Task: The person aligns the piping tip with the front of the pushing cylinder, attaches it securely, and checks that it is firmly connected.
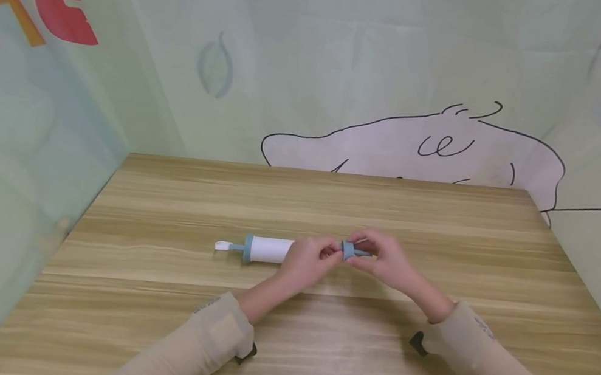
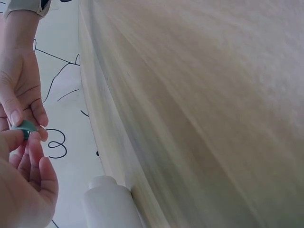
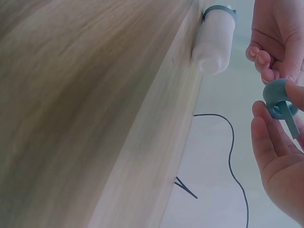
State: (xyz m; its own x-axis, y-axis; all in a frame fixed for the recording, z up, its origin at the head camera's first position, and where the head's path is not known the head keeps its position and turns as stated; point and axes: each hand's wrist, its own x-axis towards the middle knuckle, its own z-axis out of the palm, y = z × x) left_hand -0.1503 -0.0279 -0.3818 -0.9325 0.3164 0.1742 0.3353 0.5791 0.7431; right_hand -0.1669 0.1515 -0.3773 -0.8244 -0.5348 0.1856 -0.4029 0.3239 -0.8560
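Note:
A blue-green ring-shaped cap [image 1: 348, 250], with a narrow strip [image 3: 288, 121] sticking out of it, is held between both hands just above the table. My right hand [image 1: 388, 263] pinches the cap between thumb and fingers from the right. From the other side, the thumb and fingertips of my left hand [image 1: 306, 262] pinch it too, partly hiding it. Behind the left hand, a white cylinder [image 1: 271, 250] lies on its side, its right part hidden in the head view. It has a blue-green collar [image 1: 247, 248] and a rod with a white handle [image 1: 223, 245] at its left.
The wood-grain table [image 1: 156, 307] reaches back to a pale printed cloth [image 1: 314, 60] with a cartoon animal and letters. More cloth hangs along the left side. Long beige sleeves [image 1: 201, 348] cover both forearms.

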